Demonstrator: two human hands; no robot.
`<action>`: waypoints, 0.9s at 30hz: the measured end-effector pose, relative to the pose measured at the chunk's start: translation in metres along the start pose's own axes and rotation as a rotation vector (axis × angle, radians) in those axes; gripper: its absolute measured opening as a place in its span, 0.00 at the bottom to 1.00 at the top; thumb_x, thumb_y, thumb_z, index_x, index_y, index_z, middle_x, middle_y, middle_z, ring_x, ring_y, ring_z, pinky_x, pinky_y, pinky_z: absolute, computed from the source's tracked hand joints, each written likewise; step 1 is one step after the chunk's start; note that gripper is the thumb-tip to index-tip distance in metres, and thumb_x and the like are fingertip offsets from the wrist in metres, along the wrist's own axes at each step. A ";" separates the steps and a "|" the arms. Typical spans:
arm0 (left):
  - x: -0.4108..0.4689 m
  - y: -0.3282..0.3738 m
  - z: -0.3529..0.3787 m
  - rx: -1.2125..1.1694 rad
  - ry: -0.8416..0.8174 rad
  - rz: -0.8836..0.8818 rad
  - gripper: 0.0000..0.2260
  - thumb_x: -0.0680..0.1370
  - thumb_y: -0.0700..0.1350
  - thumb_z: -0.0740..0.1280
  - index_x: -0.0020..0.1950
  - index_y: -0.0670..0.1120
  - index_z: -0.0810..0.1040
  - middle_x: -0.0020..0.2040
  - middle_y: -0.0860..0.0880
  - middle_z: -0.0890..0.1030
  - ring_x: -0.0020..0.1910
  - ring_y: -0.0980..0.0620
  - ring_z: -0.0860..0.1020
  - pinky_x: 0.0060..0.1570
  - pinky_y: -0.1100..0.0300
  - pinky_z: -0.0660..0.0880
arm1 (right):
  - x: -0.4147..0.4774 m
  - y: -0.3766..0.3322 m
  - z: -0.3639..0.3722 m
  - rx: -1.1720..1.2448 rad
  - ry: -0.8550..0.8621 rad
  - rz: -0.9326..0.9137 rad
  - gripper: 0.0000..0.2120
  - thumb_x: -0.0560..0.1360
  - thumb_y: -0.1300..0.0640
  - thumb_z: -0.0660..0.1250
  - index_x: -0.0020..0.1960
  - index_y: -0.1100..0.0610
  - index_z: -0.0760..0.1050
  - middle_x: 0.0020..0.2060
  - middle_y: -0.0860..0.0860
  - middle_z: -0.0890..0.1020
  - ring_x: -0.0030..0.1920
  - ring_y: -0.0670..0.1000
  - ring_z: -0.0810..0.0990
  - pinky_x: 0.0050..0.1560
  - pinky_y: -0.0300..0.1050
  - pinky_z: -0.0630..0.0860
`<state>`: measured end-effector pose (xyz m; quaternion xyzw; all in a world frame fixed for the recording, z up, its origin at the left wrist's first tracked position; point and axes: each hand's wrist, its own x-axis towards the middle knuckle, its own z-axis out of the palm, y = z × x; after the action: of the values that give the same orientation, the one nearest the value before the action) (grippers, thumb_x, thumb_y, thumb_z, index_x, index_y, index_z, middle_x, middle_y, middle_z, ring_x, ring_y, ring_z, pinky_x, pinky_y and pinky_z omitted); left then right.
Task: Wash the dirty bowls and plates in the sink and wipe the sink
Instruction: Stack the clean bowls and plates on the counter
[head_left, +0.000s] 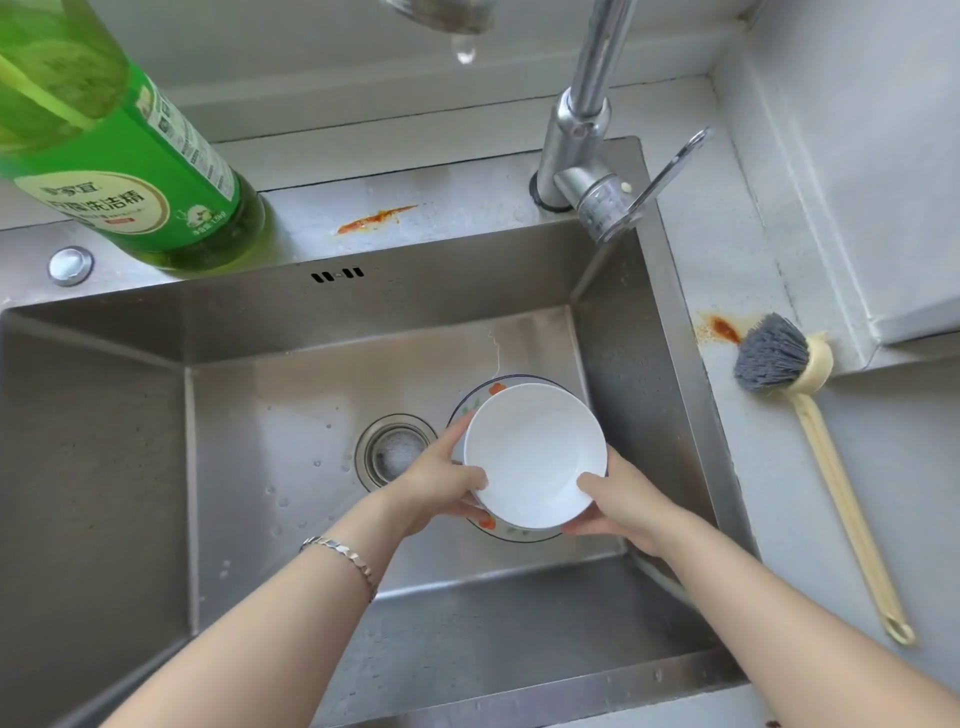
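Held item: your round white ceramic bowl (535, 457) sits open side up between both hands, over the right part of the basin.
Left hand (441, 480): you grip the bowl's left rim, thumb on the inside edge and fingers curled beneath.
Right hand (618, 506): you grip the lower right rim the same way, thumb inside.
Beneath the bowl: a round white dish with a dark rim line and orange flower print (511, 531) lies on the basin floor, mostly covered. You cannot tell whether the two touch.
Basin: rectangular stainless steel sink (104, 467), wet with droplets; round metal drain strainer (396, 451) just left of the dishes.
Back ledge: tall green detergent bottle (135, 171) at left, chrome tap (576, 130) at right, an orange-red smear (376, 219) between them.
Grey countertop (779, 519): a grey-bristled brush with a long cream handle (810, 415) lies to the right of the sink, bristles beside a second reddish stain (724, 328).
Wrist: silver link bracelet (343, 553) on your left arm.
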<state>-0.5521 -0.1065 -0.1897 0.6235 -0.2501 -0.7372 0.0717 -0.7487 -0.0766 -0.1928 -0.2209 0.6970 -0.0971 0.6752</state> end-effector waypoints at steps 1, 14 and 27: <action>0.000 0.000 0.001 0.005 0.008 0.005 0.36 0.71 0.28 0.58 0.70 0.62 0.63 0.59 0.41 0.74 0.50 0.33 0.80 0.47 0.38 0.78 | 0.000 0.000 0.000 0.005 0.001 -0.025 0.27 0.75 0.69 0.51 0.69 0.49 0.62 0.63 0.53 0.73 0.55 0.59 0.77 0.39 0.50 0.82; -0.126 0.016 -0.054 0.132 0.104 0.558 0.41 0.73 0.27 0.56 0.67 0.72 0.51 0.61 0.69 0.64 0.60 0.56 0.71 0.49 0.56 0.79 | -0.090 -0.054 0.062 -0.237 0.125 -0.535 0.32 0.73 0.56 0.56 0.73 0.38 0.51 0.59 0.46 0.76 0.58 0.51 0.75 0.57 0.58 0.76; -0.279 0.023 -0.173 0.351 0.457 0.951 0.42 0.76 0.29 0.59 0.64 0.72 0.41 0.63 0.75 0.56 0.53 0.81 0.65 0.46 0.85 0.62 | -0.202 -0.143 0.186 -0.389 0.134 -1.178 0.33 0.79 0.65 0.57 0.67 0.37 0.41 0.56 0.44 0.75 0.47 0.41 0.74 0.46 0.19 0.65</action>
<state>-0.3323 -0.0582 0.0506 0.5885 -0.6014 -0.4168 0.3440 -0.5427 -0.0844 0.0377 -0.6805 0.5040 -0.3379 0.4107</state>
